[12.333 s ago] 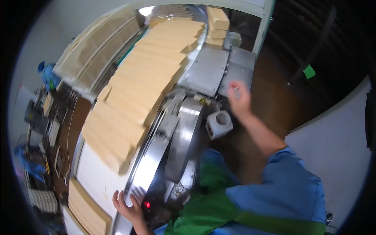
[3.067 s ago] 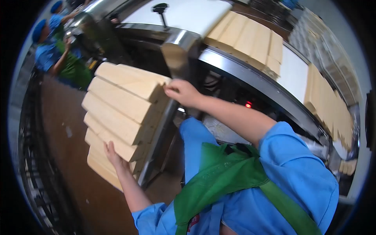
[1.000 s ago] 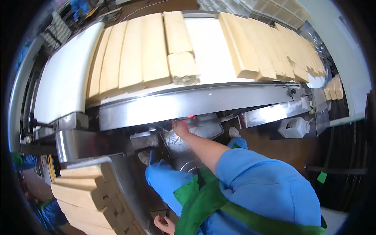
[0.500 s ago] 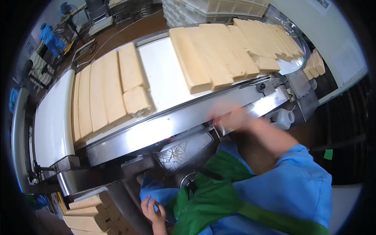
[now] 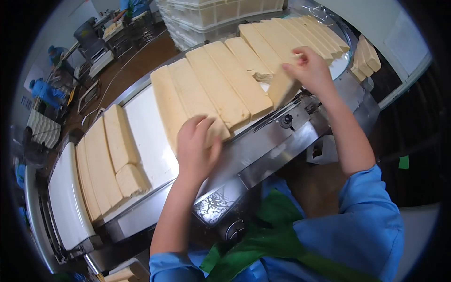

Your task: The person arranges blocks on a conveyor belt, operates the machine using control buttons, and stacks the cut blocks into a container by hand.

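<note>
Long pale-yellow blocks point(image 5: 216, 87) lie side by side across a white conveyor belt point(image 5: 143, 113). My right hand point(image 5: 312, 73) grips the top of a short broken piece of block point(image 5: 283, 89) at the belt's near edge; the piece looks tilted up. Just left of it, a neighbouring block has a ragged broken end. My left hand point(image 5: 195, 145), slightly blurred, is over the near ends of the leftmost blocks in this group, its fingers curved and apart. Whether it touches them I cannot tell.
More blocks point(image 5: 96, 167) and a short piece point(image 5: 131, 181) lie farther left on the belt. A metal rail point(image 5: 253, 145) runs along the near side. White crates point(image 5: 211, 19) stand behind. Other people in blue point(image 5: 47, 93) are at the far left.
My right hand has risen from below the rail to the short piece, which now stands tilted. My left hand has come up from my lap to the blocks. The view has shifted.
</note>
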`<state>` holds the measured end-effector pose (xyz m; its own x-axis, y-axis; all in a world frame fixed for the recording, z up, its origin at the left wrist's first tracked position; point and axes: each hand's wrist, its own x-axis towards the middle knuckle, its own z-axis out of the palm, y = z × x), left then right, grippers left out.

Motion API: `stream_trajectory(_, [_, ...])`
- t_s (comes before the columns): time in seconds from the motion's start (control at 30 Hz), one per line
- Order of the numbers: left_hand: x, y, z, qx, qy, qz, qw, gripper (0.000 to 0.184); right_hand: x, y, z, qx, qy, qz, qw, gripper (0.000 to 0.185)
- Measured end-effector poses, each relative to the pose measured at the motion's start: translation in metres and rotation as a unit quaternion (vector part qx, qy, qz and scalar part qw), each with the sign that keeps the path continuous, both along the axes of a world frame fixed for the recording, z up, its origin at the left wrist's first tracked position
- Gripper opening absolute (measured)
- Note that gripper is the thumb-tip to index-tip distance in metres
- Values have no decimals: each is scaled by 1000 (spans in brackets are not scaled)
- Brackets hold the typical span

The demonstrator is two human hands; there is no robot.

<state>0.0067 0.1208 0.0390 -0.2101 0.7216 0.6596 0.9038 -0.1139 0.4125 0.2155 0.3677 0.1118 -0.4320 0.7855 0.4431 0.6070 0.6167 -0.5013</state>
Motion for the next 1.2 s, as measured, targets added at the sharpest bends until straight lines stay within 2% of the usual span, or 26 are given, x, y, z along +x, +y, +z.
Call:
stream_trajectory(0.03, [5, 27, 3, -42, 7, -28, 999, 43, -6, 0, -5, -128, 51, 114, 984, 54])
stream_trajectory(0.07, [14, 53, 4, -43, 0, -48, 998, 49, -14, 6, -6, -246, 102, 226, 937, 50])
stream_trajectory(0.1, [23, 77, 6, -43, -4, -65, 997, 55, -23, 18, -6, -354, 151, 336, 860, 46])
stream_trajectory(0.2, [44, 138, 16, -53, -71, -60, 994, 66, -64, 112, -29, -302, 155, 290, 895, 41])
stream_trajectory(0.23, [47, 153, 18, -62, -49, -62, 995, 68, -92, 150, -46, -156, 74, 235, 957, 39])
stream_trajectory(0.27, [51, 167, 20, -74, -28, -66, 995, 71, -124, 185, -66, -7, -9, 169, 986, 38])
stream_trajectory(0.33, [58, 193, 15, -94, 16, -59, 994, 75, -173, 236, -97, 39, -100, 103, 989, 38])
stream_trajectory(0.43, [56, 222, 12, -128, 62, -16, 990, 81, -188, 246, -104, 39, -271, 20, 962, 35])
stream_trajectory(0.53, [60, 231, 17, -183, 28, -12, 983, 83, -161, 247, -95, -8, -301, 136, 944, 30])
stream_trajectory(0.6, [65, 229, 20, -215, -2, -26, 976, 83, -136, 241, -102, 12, -280, 178, 943, 24])
stream_trajectory(0.7, [62, 227, 13, -196, -18, -23, 980, 80, -106, 217, -96, 8, -272, 246, 930, 25])
stream_trajectory(0.8, [57, 221, 7, -165, -40, -14, 985, 78, -106, 209, -103, 4, -200, 239, 950, 30])
stream_trajectory(0.83, [57, 218, 7, -154, -43, -11, 987, 77, -112, 205, -107, 47, -170, 231, 957, 36])
stream_trajectory(0.93, [52, 199, 2, -80, -77, -5, 994, 73, -129, 164, -98, -110, -58, 248, 961, 47])
stream_trajectory(0.97, [50, 190, 5, -104, -102, -6, 989, 71, -138, 148, -95, -168, -58, 236, 955, 59])
stream_trajectory(1.07, [40, 173, 18, -165, -165, 3, 972, 68, -168, 127, -100, -200, -33, 118, 972, 67])
stream_trajectory(1.13, [32, 176, 25, -174, -185, 11, 967, 67, -179, 135, -128, -126, -52, 103, 985, 68])
stream_trajectory(1.17, [29, 179, 23, -150, -143, 26, 978, 66, -182, 139, -138, -88, -60, 95, 990, 69])
stream_trajectory(1.2, [24, 181, 17, -165, -177, 4, 970, 65, -182, 135, -131, -110, -76, 120, 984, 69])
